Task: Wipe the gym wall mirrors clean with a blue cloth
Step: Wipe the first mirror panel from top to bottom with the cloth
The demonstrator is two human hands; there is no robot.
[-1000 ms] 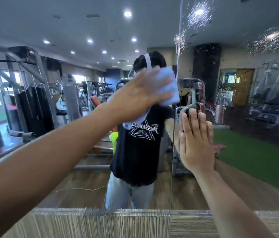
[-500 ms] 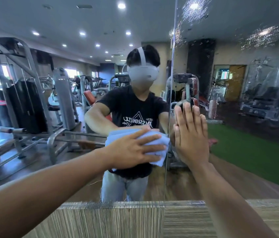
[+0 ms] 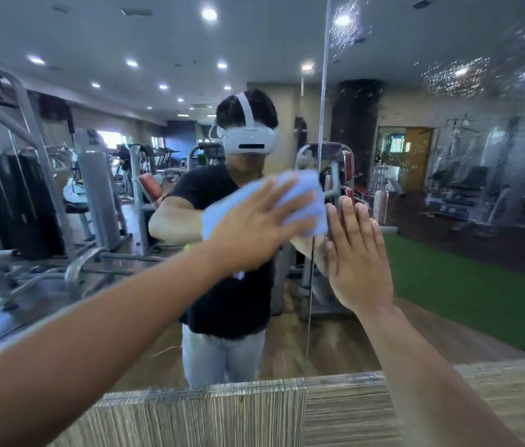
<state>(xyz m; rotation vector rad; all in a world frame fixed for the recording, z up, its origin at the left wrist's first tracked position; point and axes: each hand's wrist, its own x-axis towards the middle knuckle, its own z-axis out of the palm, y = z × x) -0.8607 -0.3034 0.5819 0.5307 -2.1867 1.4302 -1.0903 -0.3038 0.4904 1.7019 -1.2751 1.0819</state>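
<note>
Mirror panels [image 3: 119, 101]: two; one blue cloth [image 3: 304, 206] under left hand [image 3: 254, 232]; right hand [image 3: 359, 262] flat.

Blue cloth [image 3: 319, 211] blurred, half hidden under left hand [image 3: 254, 235]; left forearm [image 3: 93, 359], right forearm [image 3: 432, 382] cut by frame edge.

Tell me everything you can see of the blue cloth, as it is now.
The blue cloth is light blue, soft-looking fabric, bunched into a pad and blurred. The left hand presses it against the left mirror panel with spread, straight fingers, covering its middle. Its right edge lies beside the seam between panels.
</note>
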